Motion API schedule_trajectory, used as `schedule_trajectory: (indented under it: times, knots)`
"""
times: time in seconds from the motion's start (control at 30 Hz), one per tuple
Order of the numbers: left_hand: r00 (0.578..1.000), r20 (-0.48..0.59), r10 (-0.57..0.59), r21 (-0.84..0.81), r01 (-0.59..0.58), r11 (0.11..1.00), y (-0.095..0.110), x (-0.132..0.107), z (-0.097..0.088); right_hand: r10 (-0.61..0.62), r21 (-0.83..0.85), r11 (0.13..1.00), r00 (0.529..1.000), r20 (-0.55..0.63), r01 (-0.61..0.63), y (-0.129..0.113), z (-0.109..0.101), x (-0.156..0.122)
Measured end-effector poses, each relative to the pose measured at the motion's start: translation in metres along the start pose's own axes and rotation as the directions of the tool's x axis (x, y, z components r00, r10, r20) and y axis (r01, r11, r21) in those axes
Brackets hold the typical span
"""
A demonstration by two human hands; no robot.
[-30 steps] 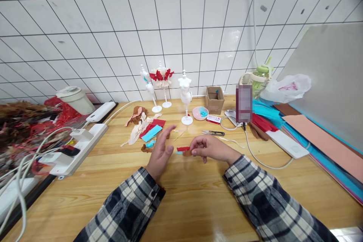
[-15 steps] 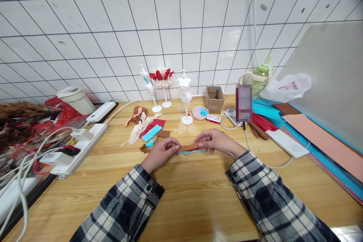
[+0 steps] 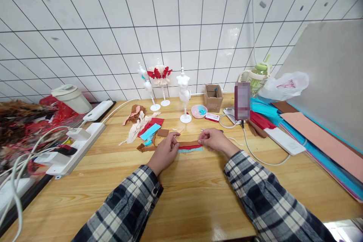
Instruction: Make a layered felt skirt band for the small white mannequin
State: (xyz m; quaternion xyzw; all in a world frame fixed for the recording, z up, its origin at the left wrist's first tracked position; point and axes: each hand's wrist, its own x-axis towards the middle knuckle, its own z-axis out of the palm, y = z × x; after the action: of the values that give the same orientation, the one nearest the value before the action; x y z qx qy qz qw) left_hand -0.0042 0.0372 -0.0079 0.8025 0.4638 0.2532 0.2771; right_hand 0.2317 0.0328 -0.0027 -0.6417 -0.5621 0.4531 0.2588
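While we look down at the wooden table (image 3: 198, 196) | our left hand (image 3: 164, 150) pinches one end of the layered brown, red and blue fabric strip (image 3: 189, 146) | our right hand (image 3: 214, 139) pinches the other end | strip stretched flat just above the tabletop, between both hands | fabric scraps (image 3: 149, 128) near left, white mannequin (image 3: 184, 92) behind.
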Motion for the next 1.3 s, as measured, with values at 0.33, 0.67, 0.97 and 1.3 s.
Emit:
schedule_trajectory:
  times: [0.33, 0.67, 0.97, 1.3]
  knots:
    - [1.000, 0.020, 0.012, 0.040, -0.013, 0.999, -0.004, 0.007, 0.005, -0.014, -0.100, 0.995, 0.998, -0.057, 0.008, 0.012, 0.009, 0.009]
    - [1.000, 0.001, 0.029, 0.192, -0.029, 0.981, -0.003, 0.006, 0.009, -0.070, -0.231, 0.972, 0.991, -0.113, 0.042, 0.010, 0.011, 0.009]
    - [0.997, -0.074, -0.004, 0.307, 0.026, 0.951, -0.006, 0.006, 0.009, -0.141, -0.391, 0.918, 0.976, -0.168, 0.065, 0.007, 0.011, 0.008]
    - [0.994, -0.101, -0.029, 0.110, 0.040, 0.993, -0.017, 0.008, 0.004, 0.049, 0.002, 0.999, 0.995, -0.091, -0.049, 0.011, -0.003, 0.006]
